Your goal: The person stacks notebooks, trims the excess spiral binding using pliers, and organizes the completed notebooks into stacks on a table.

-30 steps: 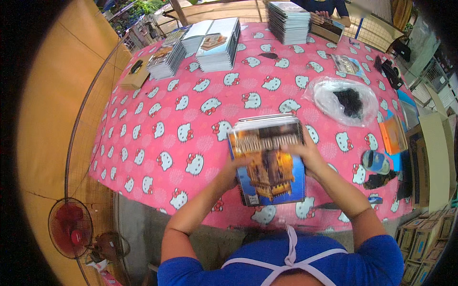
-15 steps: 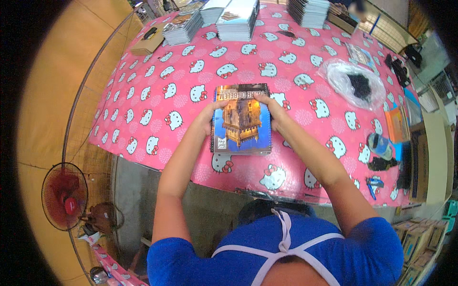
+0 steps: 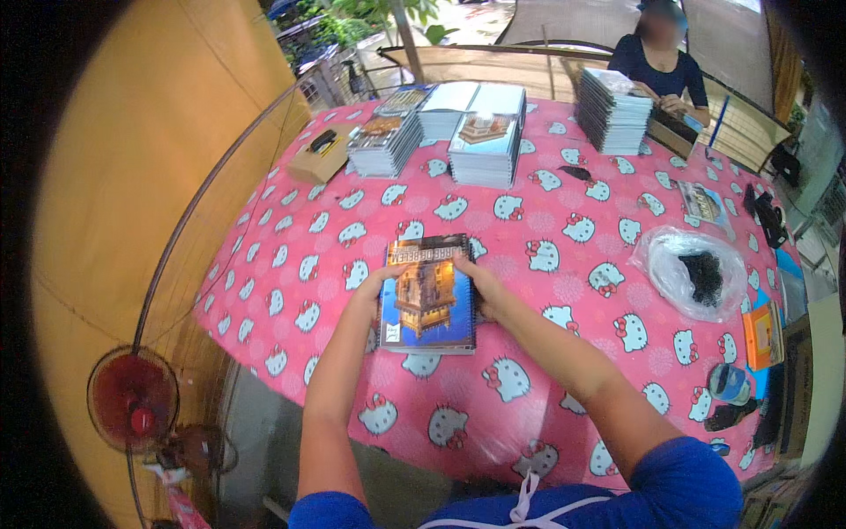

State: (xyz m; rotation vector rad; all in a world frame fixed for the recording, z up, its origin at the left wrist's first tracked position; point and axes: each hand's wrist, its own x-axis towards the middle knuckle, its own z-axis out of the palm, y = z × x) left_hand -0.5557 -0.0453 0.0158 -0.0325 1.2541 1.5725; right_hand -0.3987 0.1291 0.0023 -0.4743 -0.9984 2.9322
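A small stack of spiral-bound notebooks [image 3: 426,304] is held between my hands over the near middle of the table. The top cover shows a lit stone tower on blue and faces me upside down. My left hand [image 3: 374,289] grips the stack's left side, its thumb on the cover near the upper edge. On the other side, my right hand [image 3: 481,288] holds the spiral edge, thumb also on top. The fingers under and behind the stack are hidden.
Along the far side stand notebook stacks [image 3: 485,150], a taller pile [image 3: 614,119] and a cardboard box [image 3: 319,160]. A person [image 3: 661,66] sits behind the table. At right lie a plastic bag [image 3: 656,273] with black coils and an orange item [image 3: 758,337]. A red fan [image 3: 132,401] stands at left.
My view has tilted up, bringing the far person and the outdoors into sight. Both hands keep their hold on the notebook stack, which looks slightly tilted.
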